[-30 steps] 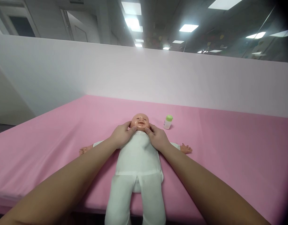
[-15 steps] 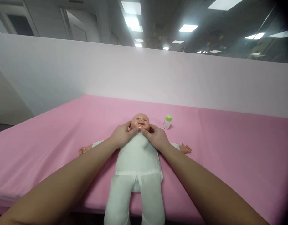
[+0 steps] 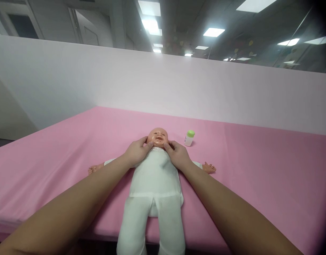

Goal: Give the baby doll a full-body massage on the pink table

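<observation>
A baby doll (image 3: 156, 173) with a white cloth body lies face up, its arms spread wide and its legs toward me. My left hand (image 3: 138, 151) cups the left side of its head, thumb on the jaw and fingers partly hidden behind the cheek. On the other side my right hand (image 3: 179, 154) holds the head the same way, thumb near the chin. To the right of the head stands a small bottle (image 3: 189, 138) with a light green cap.
Pink sheeting (image 3: 248, 170) covers the padded surface under the doll. A white low wall (image 3: 163, 85) runs along its back, with glass panels above at the right. The surface's front edge lies under the doll's legs.
Both thumbs have slid outward and up from below the chin to the sides of the jaw. The doll and the bottle stay in place.
</observation>
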### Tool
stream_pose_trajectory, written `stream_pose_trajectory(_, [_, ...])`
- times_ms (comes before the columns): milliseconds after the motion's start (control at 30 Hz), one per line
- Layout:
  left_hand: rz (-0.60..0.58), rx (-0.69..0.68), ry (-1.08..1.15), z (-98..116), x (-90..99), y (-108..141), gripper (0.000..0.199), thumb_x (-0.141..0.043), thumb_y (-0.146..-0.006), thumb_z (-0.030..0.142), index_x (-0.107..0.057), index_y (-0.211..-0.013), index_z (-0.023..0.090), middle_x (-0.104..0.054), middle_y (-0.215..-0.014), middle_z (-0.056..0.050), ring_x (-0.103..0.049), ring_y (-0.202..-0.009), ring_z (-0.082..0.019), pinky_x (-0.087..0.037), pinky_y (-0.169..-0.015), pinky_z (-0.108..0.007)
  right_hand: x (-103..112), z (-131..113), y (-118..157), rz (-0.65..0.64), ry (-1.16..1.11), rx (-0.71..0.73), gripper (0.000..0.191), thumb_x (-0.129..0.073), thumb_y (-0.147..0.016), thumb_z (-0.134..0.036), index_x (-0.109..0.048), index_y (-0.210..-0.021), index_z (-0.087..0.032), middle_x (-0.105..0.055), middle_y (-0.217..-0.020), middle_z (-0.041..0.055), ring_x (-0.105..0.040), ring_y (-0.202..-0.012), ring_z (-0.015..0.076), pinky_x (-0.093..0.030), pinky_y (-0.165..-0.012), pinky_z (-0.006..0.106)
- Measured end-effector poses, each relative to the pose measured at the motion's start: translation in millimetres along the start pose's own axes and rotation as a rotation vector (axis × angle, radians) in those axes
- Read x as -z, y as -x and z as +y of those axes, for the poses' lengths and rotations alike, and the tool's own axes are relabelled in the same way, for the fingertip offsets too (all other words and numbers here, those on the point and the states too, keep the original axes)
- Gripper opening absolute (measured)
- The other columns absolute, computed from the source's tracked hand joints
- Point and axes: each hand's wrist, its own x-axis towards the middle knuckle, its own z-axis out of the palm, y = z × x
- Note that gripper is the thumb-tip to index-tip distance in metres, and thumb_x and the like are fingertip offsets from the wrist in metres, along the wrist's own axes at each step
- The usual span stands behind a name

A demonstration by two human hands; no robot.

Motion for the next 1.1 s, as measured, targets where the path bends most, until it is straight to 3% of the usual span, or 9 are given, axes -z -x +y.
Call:
stream_pose_trajectory(233, [0.008,0.016,0.112,-3,-1.9,-4,0.066,-0.030,-0.100,0.072,-0.073,-0.109,0.022,-0.078,-0.107,-0.007,-0.069,-0.099,-0.027,-0.050,-0.094,-0.038,1,5,-3,0.010,0.019,0.001,0.061,-0.033,-0.104,-0.069,-0.072,-0.101,-0.022,-0.077,-0.099,0.0051,-0.069,-0.093,0.0216,-0.051,-0.083,0.032])
stream_pose_trajectory(333, [-0.006,0.010,0.103,0,-0.7,-3,0.067,-0.031,-0.099,0.074,-0.073,-0.105,0.023,-0.078,-0.103,-0.006,-0.069,-0.098,-0.027,-0.050,-0.093,-0.039,1,2,-2,0.013,0.022,-0.028,0.057,-0.049,-0.096,-0.074,-0.071,-0.105,-0.022,-0.076,-0.105,0.0060,-0.069,-0.097,0.0224,-0.051,-0.084,0.032])
stream_pose_trajectory(433, [-0.016,0.012,0.038,7,0.6,1,0.065,-0.044,-0.092,0.079,-0.072,-0.115,0.024,-0.078,-0.106,-0.006,-0.070,-0.098,-0.029,-0.052,-0.087,-0.038,1,-3,1,0.003,0.002,-0.038,0.059,-0.073,-0.080,-0.074,-0.068,-0.109,-0.022,-0.075,-0.109,0.0065,-0.070,-0.097,0.0229,-0.052,-0.081,0.032])
stream_pose_trajectory(567, [0.003,0.032,-0.049,14,1.0,5,0.065,-0.062,-0.083,0.076,-0.070,-0.127,0.028,-0.078,-0.114,-0.007,-0.071,-0.100,-0.031,-0.053,-0.082,-0.037,-2,-6,1,0.027,0.012,-0.070,0.066,-0.080,-0.069,-0.076,-0.066,-0.104,-0.021,-0.075,-0.102,0.0065,-0.070,-0.088,0.0227,-0.052,-0.074,0.032])
stream_pose_trajectory(733, [0.003,0.029,-0.016,11,1.4,3,0.064,-0.057,-0.088,0.075,-0.070,-0.130,0.029,-0.076,-0.124,-0.006,-0.069,-0.111,-0.032,-0.053,-0.089,-0.037,-3,0,-2,0.033,-0.042,-0.060,0.056,-0.074,-0.079,-0.071,-0.070,-0.106,-0.022,-0.076,-0.105,0.0057,-0.070,-0.093,0.0229,-0.054,-0.081,0.034])
stream_pose_trajectory(900, [-0.009,0.045,0.119,0,-0.5,-2,0.064,-0.052,-0.091,0.074,-0.070,-0.129,0.026,-0.073,-0.132,-0.007,-0.067,-0.121,-0.032,-0.051,-0.100,-0.038,3,7,-5,-0.056,-0.176,-0.023,0.052,-0.061,-0.092,-0.065,-0.074,-0.119,-0.023,-0.077,-0.115,0.0062,-0.071,-0.104,0.0231,-0.055,-0.090,0.034])
stream_pose_trajectory(1100, [-0.004,0.105,0.187,-4,-2.3,-4,0.072,-0.032,-0.097,0.077,-0.075,-0.106,0.020,-0.079,-0.103,-0.009,-0.071,-0.097,-0.030,-0.054,-0.090,-0.041,3,8,-7,-0.014,-0.098,-0.020,0.066,-0.038,-0.099,-0.074,-0.075,-0.097,-0.019,-0.077,-0.098,0.0058,-0.070,-0.092,0.0225,-0.053,-0.082,0.033])
